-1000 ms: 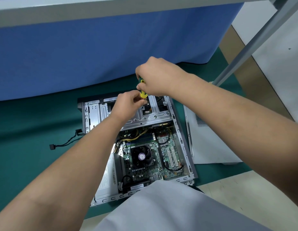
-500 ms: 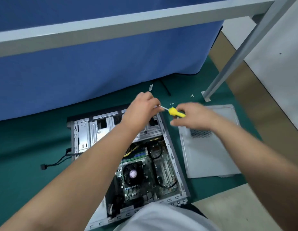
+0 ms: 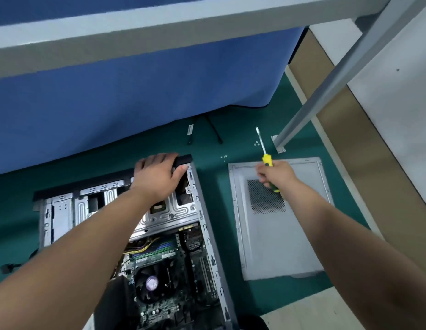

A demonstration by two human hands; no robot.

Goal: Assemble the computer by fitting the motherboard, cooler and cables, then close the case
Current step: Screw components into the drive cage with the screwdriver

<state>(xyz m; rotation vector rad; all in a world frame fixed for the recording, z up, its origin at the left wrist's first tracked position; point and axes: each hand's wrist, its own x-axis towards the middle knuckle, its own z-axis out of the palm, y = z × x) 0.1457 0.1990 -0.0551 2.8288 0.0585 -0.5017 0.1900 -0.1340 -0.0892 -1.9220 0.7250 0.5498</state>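
Both hands are apart, one on each side of the frame centre. On the left, my left hand (image 3: 157,176) lies flat with straight fingers on the black front edge of the case (image 3: 197,210), pressing and holding nothing. Below it, in the lower centre, the case lies open on its side; I see the motherboard (image 3: 173,282) inside, with the cooler (image 3: 152,283) fan on it and yellow cables (image 3: 140,246) near the drive cage. To the right, my right hand (image 3: 275,175) is wrapped around the yellow handle of the screwdriver (image 3: 263,148), its blade pointing to the upper part of the frame. Under this hand the side panel (image 3: 278,234) lies flat on the green mat (image 3: 214,194), just beside the case. I judge the panel is thin sheet metal, light but with sharp edges and easy to bend, so I would take it by the two long edges, not by the perforated vent. Some small screws (image 3: 223,157) lie loose on the mat above the panel. Behind hangs a blue cloth (image 3: 135,96) under a grey table frame (image 3: 326,91).
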